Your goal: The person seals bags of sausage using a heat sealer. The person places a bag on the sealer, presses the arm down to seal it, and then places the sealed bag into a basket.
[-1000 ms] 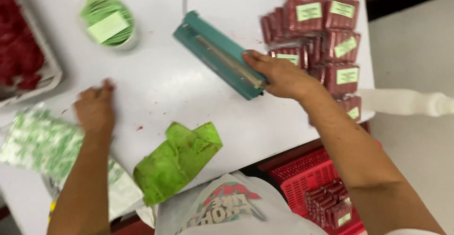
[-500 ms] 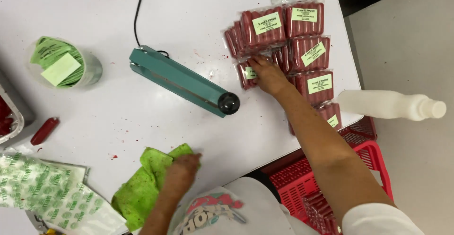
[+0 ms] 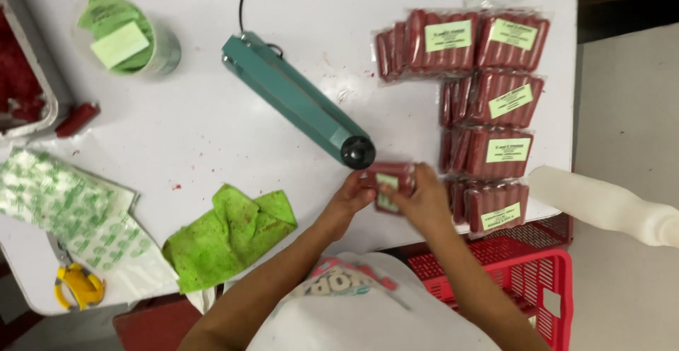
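Both hands on one sausage pack at the near table edge, by the sealer's knob end.

Left hand [image 3: 351,194] and right hand [image 3: 423,197] each grasp one side of a small labelled pack of red sausages [image 3: 390,184], held over the white table [image 3: 233,132] just below the teal heat sealer [image 3: 297,100]. Red crate [image 3: 537,280] stands nearest, under the edge. Green cloth [image 3: 230,234] and printed bags [image 3: 64,209] lie to the left. Judged done: stacked labelled packs [image 3: 488,89] at the right. Judged left: loose sausage [image 3: 78,119] beside the tray [image 3: 42,89], and the tub of green labels [image 3: 131,36].
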